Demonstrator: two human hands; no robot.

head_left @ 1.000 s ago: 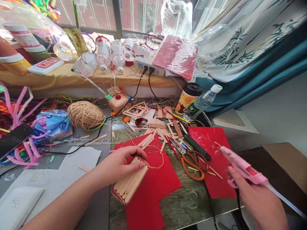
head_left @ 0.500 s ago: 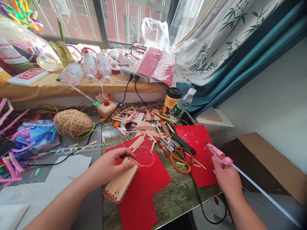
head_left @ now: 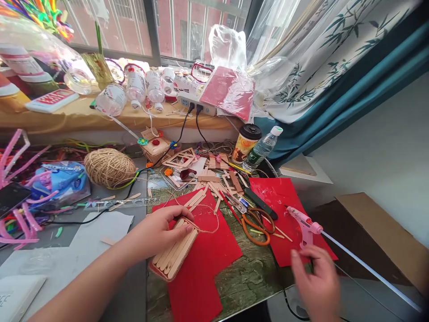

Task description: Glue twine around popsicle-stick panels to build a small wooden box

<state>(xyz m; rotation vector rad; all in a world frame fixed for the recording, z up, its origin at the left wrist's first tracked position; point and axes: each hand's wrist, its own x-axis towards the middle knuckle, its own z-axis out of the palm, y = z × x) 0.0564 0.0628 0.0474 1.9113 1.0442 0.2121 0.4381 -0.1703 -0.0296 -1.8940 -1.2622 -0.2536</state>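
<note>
My left hand (head_left: pixel 161 235) grips a flat panel of glued popsicle sticks (head_left: pixel 176 252) that lies on a red paper sheet (head_left: pixel 204 264). A loop of jute twine (head_left: pixel 208 221) runs from under its fingers. A pink hot glue gun (head_left: pixel 303 221) rests on a second red sheet (head_left: pixel 284 197) at the table's right edge, a long glue stick jutting out behind it. My right hand (head_left: pixel 317 279) hovers just below the gun's handle. It is blurred by motion, and I cannot tell if it touches the gun.
Orange-handled scissors (head_left: pixel 256 223) and loose popsicle sticks (head_left: pixel 214 179) lie between the red sheets. A ball of twine (head_left: pixel 109 166), a coffee cup (head_left: pixel 246 143) and a water bottle (head_left: pixel 263 148) stand behind. Bottles and a power strip (head_left: pixel 197 103) crowd the sill. A cardboard box (head_left: pixel 385 232) sits right.
My right hand carried the glue gun down to the right red sheet and drew back below it. My left hand stayed on the stick panel.
</note>
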